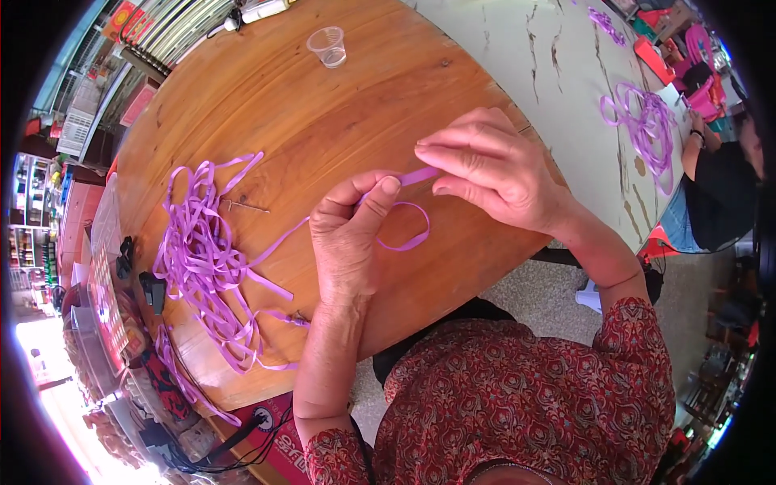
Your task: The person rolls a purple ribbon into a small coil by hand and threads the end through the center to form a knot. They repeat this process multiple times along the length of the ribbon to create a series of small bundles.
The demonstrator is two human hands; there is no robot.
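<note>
My left hand [349, 222] pinches a strip of purple ribbon [419, 175] between thumb and bent forefinger, above the wooden table. A short flat length of it sticks out to the right of the thumb. Below, the ribbon curves in a loop, and from the hand's left side a strand runs down to a tangled heap of purple ribbon [206, 250]. My right hand [501, 170] hovers just right of the pinch, with thumb and fingers apart around the ribbon's end. Whether its fingers touch the ribbon is hard to see.
A clear plastic cup [327, 48] stands at the table's [323, 105] far side. A thin wire-like piece [246, 207] lies by the heap. To the right is a white marbled table [566, 97] with more purple ribbon [647, 133] and another person [719, 194] beside it. Cluttered goods line the left.
</note>
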